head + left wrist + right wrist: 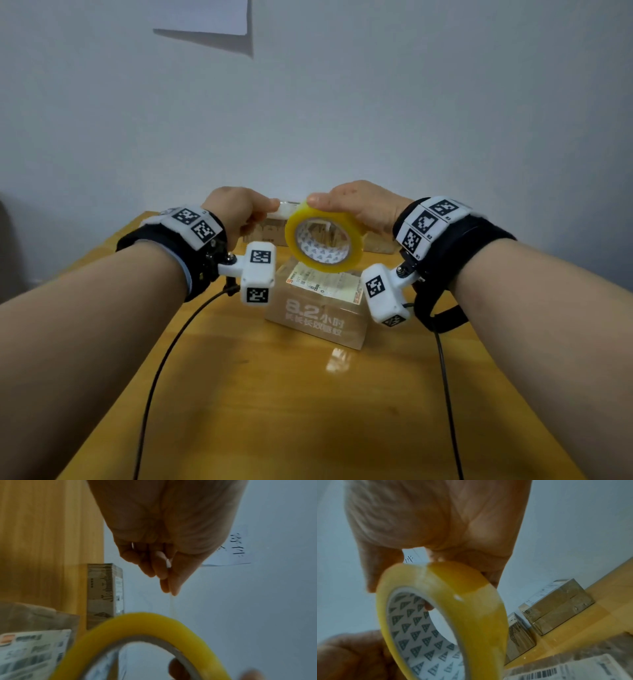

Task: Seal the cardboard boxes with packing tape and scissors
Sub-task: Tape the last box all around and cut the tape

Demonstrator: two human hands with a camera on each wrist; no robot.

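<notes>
My right hand [356, 207] grips a yellow roll of packing tape [323, 240] by its rim, held upright in the air; the roll's patterned core [419, 628] faces the right wrist camera. My left hand [241, 212] pinches the tape's free end [279, 209] just left of the roll. In the left wrist view a short clear strip [172, 605] runs from my pinching fingertips [169, 586] to the roll [147, 623]. Below the hands a cardboard box [317, 323] with a shipping label [325, 282] sits on the wooden table [291, 411]. No scissors are in view.
Two more cardboard boxes [556, 605] [519, 635] stand at the table's far edge against the grey wall. A paper sheet [205, 15] hangs on the wall. Black cables [161, 363] trail from both wrists across the table.
</notes>
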